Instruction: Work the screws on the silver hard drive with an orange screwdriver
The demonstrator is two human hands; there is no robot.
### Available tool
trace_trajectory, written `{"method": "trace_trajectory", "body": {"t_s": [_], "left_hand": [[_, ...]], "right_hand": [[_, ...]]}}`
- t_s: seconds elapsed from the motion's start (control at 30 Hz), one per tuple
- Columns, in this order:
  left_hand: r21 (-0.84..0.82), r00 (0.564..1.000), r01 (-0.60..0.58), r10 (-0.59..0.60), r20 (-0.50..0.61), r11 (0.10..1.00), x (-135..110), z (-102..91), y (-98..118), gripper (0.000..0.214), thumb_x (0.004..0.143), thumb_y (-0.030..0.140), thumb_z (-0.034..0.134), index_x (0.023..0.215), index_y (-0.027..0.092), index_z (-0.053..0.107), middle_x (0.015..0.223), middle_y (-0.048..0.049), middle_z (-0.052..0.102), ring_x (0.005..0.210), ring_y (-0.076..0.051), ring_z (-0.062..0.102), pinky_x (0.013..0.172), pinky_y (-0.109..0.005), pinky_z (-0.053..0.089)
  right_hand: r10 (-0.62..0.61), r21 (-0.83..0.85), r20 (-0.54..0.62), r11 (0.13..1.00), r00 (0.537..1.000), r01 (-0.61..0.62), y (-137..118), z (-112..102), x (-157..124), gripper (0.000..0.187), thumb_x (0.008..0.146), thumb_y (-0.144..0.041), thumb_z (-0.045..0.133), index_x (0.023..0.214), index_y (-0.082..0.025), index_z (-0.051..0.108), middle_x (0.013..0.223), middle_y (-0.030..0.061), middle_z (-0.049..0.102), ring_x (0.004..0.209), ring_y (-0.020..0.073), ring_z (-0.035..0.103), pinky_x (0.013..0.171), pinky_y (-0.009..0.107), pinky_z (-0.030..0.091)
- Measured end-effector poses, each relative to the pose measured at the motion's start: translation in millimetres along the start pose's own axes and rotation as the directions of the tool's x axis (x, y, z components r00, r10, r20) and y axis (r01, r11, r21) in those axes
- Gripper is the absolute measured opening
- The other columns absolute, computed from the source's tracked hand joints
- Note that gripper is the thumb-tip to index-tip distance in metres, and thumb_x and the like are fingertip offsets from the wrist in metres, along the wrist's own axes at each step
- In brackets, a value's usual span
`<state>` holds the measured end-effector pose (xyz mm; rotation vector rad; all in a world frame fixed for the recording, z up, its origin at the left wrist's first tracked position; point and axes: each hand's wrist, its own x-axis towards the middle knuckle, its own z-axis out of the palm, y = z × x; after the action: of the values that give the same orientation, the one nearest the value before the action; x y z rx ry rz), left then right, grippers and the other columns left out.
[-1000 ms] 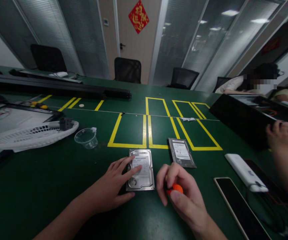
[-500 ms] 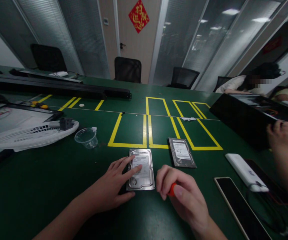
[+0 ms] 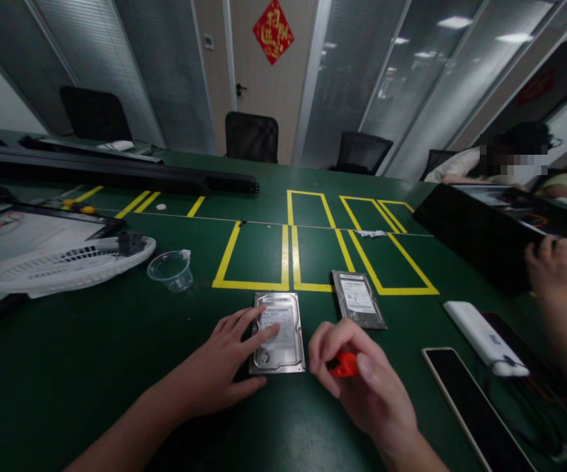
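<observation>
A silver hard drive (image 3: 288,341) with a white label lies flat on the green table. My left hand (image 3: 231,354) rests on its left side, fingers spread over the label and thumb near the lower left corner. Just right of the drive, my right hand (image 3: 364,380) is closed around a red screwdriver (image 3: 345,364). Only the red handle end, with a dark part beside it, shows between the fingers; its shaft is hidden. Behind my right hand lies a second hard drive (image 3: 359,300), partly over the yellow tape.
Yellow tape outlines (image 3: 251,286) mark the table. To the left are a clear plastic cup (image 3: 171,270) and a white basket (image 3: 67,265). At right lie a phone (image 3: 474,406) and a white power bank (image 3: 484,339) with cables. Another person's hand (image 3: 561,265) touches a black case (image 3: 474,239).
My right hand has turned slightly and its fingers have shifted, so more of the red handle shows. My left hand and both drives stay in place.
</observation>
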<state>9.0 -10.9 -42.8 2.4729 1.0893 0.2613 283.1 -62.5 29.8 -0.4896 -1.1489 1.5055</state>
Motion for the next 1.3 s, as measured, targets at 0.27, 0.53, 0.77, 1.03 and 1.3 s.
{"method": "trace_trajectory", "body": {"t_s": [0.27, 0.53, 0.77, 1.03, 1.3], "left_hand": [[0.002, 1.000, 0.012, -0.012, 0.024, 1.000, 2.7, -3.1, 2.2, 0.098, 0.099, 0.038, 0.083, 0.180, 0.049, 0.030, 0.190, -0.0053, 0.014, 0.169, -0.050, 0.025, 0.129, -0.076, 0.036], [-0.001, 1.000, 0.004, -0.004, -0.002, 1.000, 1.4, -2.4, 1.9, 0.099, 0.098, 0.036, 0.085, 0.179, 0.050, 0.031, 0.190, -0.0046, 0.017, 0.169, -0.050, 0.028, 0.129, -0.074, 0.037], [-0.006, 1.000, -0.002, 0.002, -0.001, 1.000, 1.5, -3.5, 2.0, 0.097, 0.098, 0.037, 0.085, 0.179, 0.049, 0.032, 0.190, -0.0038, 0.016, 0.169, -0.049, 0.027, 0.131, -0.073, 0.036], [-0.002, 1.000, -0.005, 0.005, 0.000, 1.000, 2.0, -3.3, 2.7, 0.098, 0.098, 0.035, 0.084, 0.179, 0.048, 0.032, 0.190, -0.0047, 0.016, 0.169, -0.049, 0.027, 0.130, -0.073, 0.036], [0.001, 1.000, 0.007, -0.007, 0.003, 1.000, 1.4, -1.6, 1.0, 0.098, 0.098, 0.037, 0.085, 0.179, 0.049, 0.031, 0.190, -0.0045, 0.016, 0.169, -0.049, 0.027, 0.130, -0.073, 0.035]], "right_hand": [[-0.032, -0.100, 0.006, 0.994, 0.999, 0.032, -0.2, -4.2, -0.2, 0.034, 0.111, -0.041, 0.063, 0.096, -0.018, 0.083, 0.100, 0.0089, 0.067, 0.073, 0.0177, 0.056, 0.067, 0.034, 0.041], [-0.049, -0.042, -0.066, 0.998, 0.997, 0.046, 5.4, -3.8, 1.2, 0.018, 0.105, -0.036, 0.078, 0.103, -0.024, 0.066, 0.102, 0.0033, 0.067, 0.064, 0.0123, 0.057, 0.060, 0.029, 0.040], [-0.046, -0.008, -0.049, 0.999, 0.998, 0.046, -0.4, 2.0, 2.3, 0.027, 0.110, -0.043, 0.064, 0.105, -0.020, 0.076, 0.098, 0.0076, 0.069, 0.064, 0.0135, 0.047, 0.060, 0.032, 0.034], [-0.061, -0.110, -0.058, 0.992, 0.996, 0.054, -2.0, -2.1, 3.1, 0.032, 0.109, -0.042, 0.065, 0.094, -0.018, 0.080, 0.095, 0.0096, 0.067, 0.075, 0.0205, 0.056, 0.068, 0.036, 0.042], [-0.036, -0.031, -0.076, 0.999, 0.996, 0.034, 5.3, -0.6, 1.2, 0.021, 0.103, -0.036, 0.081, 0.103, -0.025, 0.063, 0.101, 0.0033, 0.067, 0.060, 0.0116, 0.051, 0.055, 0.027, 0.035]]}}
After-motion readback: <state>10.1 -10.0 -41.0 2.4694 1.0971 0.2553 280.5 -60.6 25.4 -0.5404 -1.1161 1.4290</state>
